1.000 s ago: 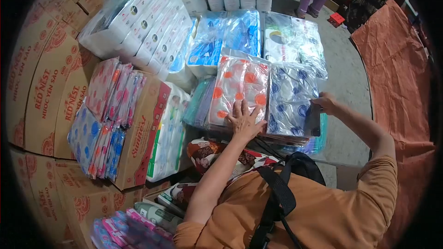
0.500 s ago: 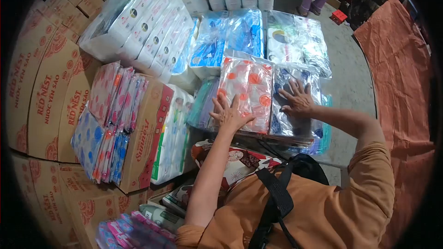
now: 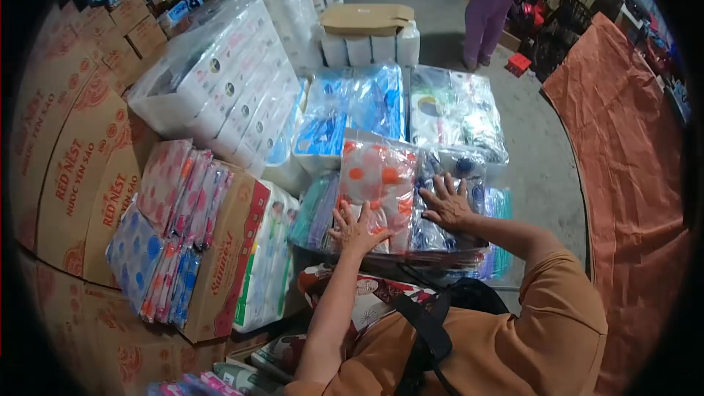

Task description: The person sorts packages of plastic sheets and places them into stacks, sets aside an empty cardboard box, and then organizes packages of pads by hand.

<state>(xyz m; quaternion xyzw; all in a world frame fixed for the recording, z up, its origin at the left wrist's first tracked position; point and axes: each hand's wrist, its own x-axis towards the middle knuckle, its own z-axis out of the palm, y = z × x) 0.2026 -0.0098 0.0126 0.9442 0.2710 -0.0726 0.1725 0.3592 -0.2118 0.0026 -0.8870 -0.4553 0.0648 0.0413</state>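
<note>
My left hand [image 3: 357,232] lies with fingers spread on a clear plastic packet with orange-red dots [image 3: 376,174]. Just to its right, my right hand [image 3: 449,205] rests flat, fingers apart, on a similar packet with dark blue dots [image 3: 466,169]. Neither hand grips anything. Both packets lie side by side on top of a stack in front of my body. Teal and purple packets [image 3: 314,214] show at the stack's left side, and more teal ones [image 3: 501,229] at its right. What the folded contents are, I cannot tell.
Behind the stack stand a blue plastic-wrapped pack [image 3: 348,106] and a white-green one [image 3: 455,106]. Wrapped white rolls [image 3: 220,99] and Red Nest cartons [image 3: 77,169] fill the left. A carton holds dotted packets [image 3: 176,191]. An orange tarp [image 3: 623,213] lies right; a person in purple [image 3: 491,15] stands beyond.
The view has tilted up, so the goods sit lower in it and more of the far floor and the person in purple shows. Both my hands stay flat on the same packets.
</note>
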